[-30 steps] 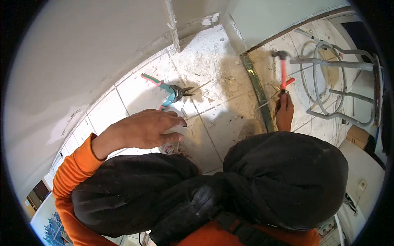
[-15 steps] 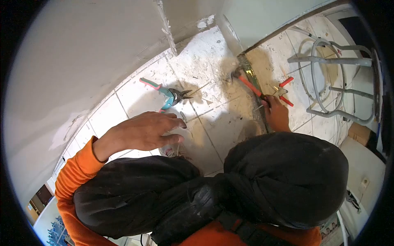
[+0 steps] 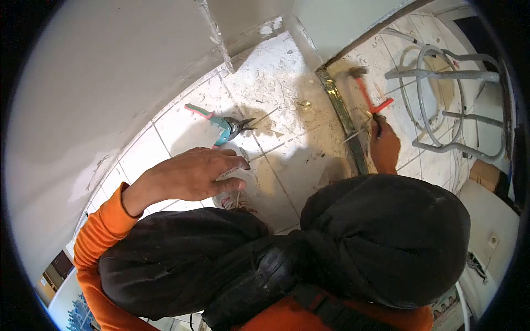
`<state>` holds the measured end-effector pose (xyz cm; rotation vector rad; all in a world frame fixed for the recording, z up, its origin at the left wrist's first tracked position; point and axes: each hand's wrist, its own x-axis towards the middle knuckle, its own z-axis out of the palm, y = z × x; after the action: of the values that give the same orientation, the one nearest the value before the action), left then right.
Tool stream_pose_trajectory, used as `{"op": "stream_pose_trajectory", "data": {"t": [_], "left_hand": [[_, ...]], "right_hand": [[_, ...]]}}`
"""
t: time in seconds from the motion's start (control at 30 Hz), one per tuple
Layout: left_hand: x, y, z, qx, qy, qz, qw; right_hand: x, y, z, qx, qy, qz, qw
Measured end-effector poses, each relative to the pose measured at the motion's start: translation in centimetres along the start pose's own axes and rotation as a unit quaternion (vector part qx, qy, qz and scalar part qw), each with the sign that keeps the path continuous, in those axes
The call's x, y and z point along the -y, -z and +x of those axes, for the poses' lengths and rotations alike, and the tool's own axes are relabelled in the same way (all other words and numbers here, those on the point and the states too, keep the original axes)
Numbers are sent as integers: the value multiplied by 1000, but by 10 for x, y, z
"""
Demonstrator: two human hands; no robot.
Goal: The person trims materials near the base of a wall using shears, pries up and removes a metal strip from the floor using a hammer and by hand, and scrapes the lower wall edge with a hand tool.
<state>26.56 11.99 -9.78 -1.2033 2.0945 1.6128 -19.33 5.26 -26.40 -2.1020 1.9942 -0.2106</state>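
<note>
My right hand (image 3: pixel 385 144) is wrapped round the handle of a hammer (image 3: pixel 361 90), slightly blurred, with its head pointing away from me. Beside the hammer lie red-handled pliers (image 3: pixel 385 105), mostly covered by my hand and the hammer. A dark metal strip (image 3: pixel 338 102) runs along the floor just left of that hand. One thin, pale rod (image 3: pixel 354 135) lies across the strip. My left hand (image 3: pixel 190 174) hovers over my left knee, thumb and fingers apart and holding nothing. Past its fingers, teal aviation snips (image 3: pixel 226 126) with red-and-green grips rest on the tiles.
White floor tiles (image 3: pixel 292 171) are strewn with dust and chips. Grey tubular metal legs (image 3: pixel 441 74) stand at the right, with a cardboard box (image 3: pixel 486 176) below them. A wall (image 3: pixel 99 83) rises on the left, and a wall corner (image 3: pixel 320 58) juts out ahead.
My right hand has moved right with the hammer, whose head has swung from the left of the metal strip to its right. My left hand has barely moved.
</note>
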Motion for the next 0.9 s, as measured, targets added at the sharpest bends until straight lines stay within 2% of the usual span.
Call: {"op": "stream_pose_trajectory", "data": {"t": [0.13, 0.23, 0.33, 0.43, 0.47, 0.53, 0.63, 0.67, 0.77, 0.8, 0.9], "left_hand": [[0, 2, 0, 47, 47, -3, 998], [8, -5, 4, 27, 10, 19, 999], [0, -1, 8, 11, -8, 4, 1000], [-5, -1, 7, -13, -21, -11, 1000], [-4, -1, 4, -14, -17, -11, 1000], [0, -3, 1, -13, -10, -12, 1000], [0, -2, 1, 25, 37, -27, 999], [3, -6, 1, 17, 25, -24, 999], [5, -9, 5, 4, -7, -6, 1000], [0, -6, 5, 9, -7, 3, 1000], [-1, -4, 6, -12, -28, 18, 999]], "right_hand": [[20, 35, -23, 10, 52, 38, 998], [39, 32, -36, 34, 205, -4, 978], [54, 21, -41, 75, 205, 42, 975], [24, -5, -43, 105, 55, 97, 988], [7, -18, -44, 102, -19, 182, 978], [-19, -36, -46, 98, -170, 343, 918], [-19, -16, -33, 79, -264, 458, 845], [-8, -10, -29, 56, -275, 476, 834], [-25, -38, -22, 124, -251, 447, 850], [-6, -13, -20, 218, -308, 471, 797], [-17, 13, -16, 207, -282, 461, 815]]}}
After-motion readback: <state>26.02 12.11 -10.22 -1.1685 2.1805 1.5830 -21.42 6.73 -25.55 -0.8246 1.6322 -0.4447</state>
